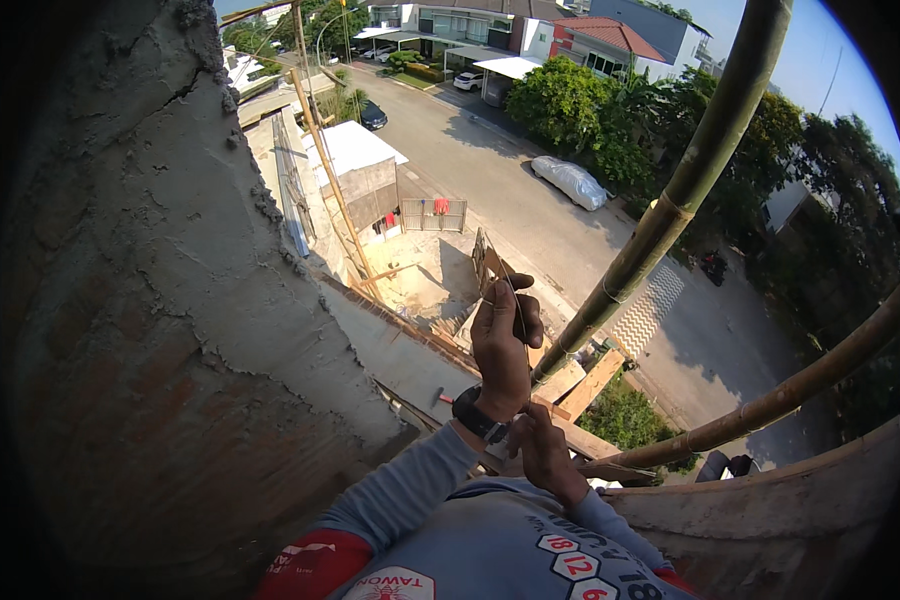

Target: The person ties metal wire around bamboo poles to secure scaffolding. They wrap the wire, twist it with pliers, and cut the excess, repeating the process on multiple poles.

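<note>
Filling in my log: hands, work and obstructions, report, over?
Left hand raised, pinching thin line. Right hand lower, curled, grip unclear. Possible obstruction: bamboo pole, slanting up to their right.

From my remote seat I take this for a building site above a street (470,130) of houses (452,24): left of the bamboo pole (705,150) rises a rough mortar wall (140,270). Planks (592,385) show beside the pole's lower end; behind the pole I see the street and a covered car (568,183).

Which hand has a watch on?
The left hand, higher in the picture: it wears a dark watch. The right hand, lower down, shows no watch.
</note>
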